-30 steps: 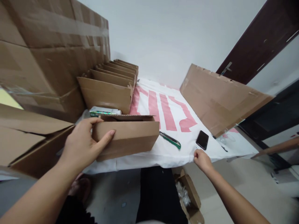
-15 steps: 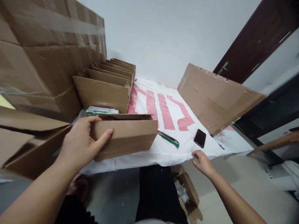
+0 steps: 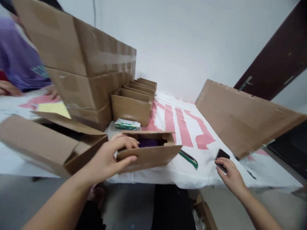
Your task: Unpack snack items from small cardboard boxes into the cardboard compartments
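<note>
My left hand (image 3: 117, 155) grips the left end of a small open cardboard box (image 3: 148, 158), thumb on the near wall and fingers over the top. Something purple (image 3: 149, 143) lies inside; its kind cannot be made out. My right hand (image 3: 230, 175) is closed on the near part of a black phone (image 3: 223, 154) lying on the table, thumb at its left edge. Between box and phone lies a green utility knife (image 3: 189, 159), its upper end partly behind the box. A green and white tube (image 3: 127, 124) rests behind the box.
An open carton (image 3: 35, 140) stands at left, before tall taped boxes (image 3: 93, 60). A row of open boxes (image 3: 131, 107) runs toward the wall. A cardboard panel (image 3: 249, 118) leans at right. A person in a purple top (image 3: 21, 57) sits far left. The white cloth (image 3: 168, 177) hangs over the edge.
The view has shifted left, bringing a person into sight. My right hand has moved from the table edge onto the phone. The small box now tilts, showing purple inside; my left hand still holds it.
</note>
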Demonstrator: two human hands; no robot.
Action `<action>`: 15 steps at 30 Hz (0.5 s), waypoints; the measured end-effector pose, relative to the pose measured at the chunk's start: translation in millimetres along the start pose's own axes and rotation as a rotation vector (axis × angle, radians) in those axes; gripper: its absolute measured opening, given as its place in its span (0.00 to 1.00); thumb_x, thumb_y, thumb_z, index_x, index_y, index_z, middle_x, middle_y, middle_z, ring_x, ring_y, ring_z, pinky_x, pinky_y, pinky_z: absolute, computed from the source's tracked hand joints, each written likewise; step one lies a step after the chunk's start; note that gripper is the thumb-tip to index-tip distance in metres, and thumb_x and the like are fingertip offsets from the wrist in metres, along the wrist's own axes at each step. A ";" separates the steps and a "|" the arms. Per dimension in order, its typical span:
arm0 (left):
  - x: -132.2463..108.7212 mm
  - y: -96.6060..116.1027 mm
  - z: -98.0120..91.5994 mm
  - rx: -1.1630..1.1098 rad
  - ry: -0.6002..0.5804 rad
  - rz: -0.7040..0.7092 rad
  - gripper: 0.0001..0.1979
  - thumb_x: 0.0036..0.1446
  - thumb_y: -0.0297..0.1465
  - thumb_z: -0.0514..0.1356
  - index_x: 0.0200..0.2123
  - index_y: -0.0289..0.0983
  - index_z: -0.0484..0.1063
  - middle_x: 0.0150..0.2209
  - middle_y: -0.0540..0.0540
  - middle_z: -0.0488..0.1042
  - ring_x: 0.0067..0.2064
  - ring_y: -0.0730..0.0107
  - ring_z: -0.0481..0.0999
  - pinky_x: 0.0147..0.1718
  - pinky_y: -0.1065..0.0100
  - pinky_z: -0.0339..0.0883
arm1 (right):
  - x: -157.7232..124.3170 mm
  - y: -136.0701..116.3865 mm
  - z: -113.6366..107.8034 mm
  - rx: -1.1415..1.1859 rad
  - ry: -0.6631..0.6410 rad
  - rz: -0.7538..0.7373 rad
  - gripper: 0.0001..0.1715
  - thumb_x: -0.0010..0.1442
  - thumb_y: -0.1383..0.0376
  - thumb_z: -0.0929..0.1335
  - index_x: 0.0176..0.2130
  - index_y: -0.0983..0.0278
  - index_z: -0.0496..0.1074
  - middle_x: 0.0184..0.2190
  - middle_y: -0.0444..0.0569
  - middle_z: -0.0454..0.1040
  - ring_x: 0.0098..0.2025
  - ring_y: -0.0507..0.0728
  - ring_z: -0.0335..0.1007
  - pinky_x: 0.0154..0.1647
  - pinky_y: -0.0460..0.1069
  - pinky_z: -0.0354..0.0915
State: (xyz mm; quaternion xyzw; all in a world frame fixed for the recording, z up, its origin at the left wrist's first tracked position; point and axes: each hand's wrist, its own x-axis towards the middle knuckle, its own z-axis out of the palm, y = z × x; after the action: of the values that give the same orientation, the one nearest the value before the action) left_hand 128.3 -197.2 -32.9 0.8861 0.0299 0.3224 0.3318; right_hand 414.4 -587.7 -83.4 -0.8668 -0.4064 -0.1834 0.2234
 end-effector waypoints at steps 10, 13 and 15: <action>-6.5 41.3 8.5 0.218 -0.332 0.264 0.14 0.51 0.27 0.60 0.42 0.47 0.73 0.38 0.49 0.77 0.43 0.61 0.73 0.56 0.53 0.54 | 115.2 -203.6 -31.3 0.433 -0.622 -0.592 0.16 0.67 0.62 0.57 0.48 0.58 0.68 0.44 0.48 0.74 0.45 0.53 0.70 0.46 0.48 0.67; -10.8 40.9 12.4 0.293 -0.245 0.341 0.14 0.53 0.29 0.61 0.44 0.46 0.73 0.37 0.49 0.76 0.43 0.62 0.70 0.55 0.52 0.52 | 135.6 -239.6 -22.1 0.278 -0.913 -0.670 0.19 0.66 0.59 0.57 0.51 0.62 0.69 0.47 0.51 0.73 0.49 0.56 0.69 0.51 0.52 0.65; -13.0 37.2 12.5 0.362 -0.149 0.364 0.13 0.54 0.32 0.61 0.45 0.46 0.72 0.38 0.48 0.73 0.44 0.62 0.69 0.55 0.51 0.49 | 143.0 -248.8 -15.8 0.124 -0.989 -0.658 0.21 0.65 0.57 0.59 0.51 0.64 0.70 0.46 0.54 0.73 0.47 0.59 0.69 0.49 0.54 0.65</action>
State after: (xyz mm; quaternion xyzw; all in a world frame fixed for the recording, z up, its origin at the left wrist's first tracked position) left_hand 119.5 -236.7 -24.7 0.9430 -0.0972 0.3001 0.1059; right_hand 302.7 -365.3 60.4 -0.6633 -0.7192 0.2066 -0.0108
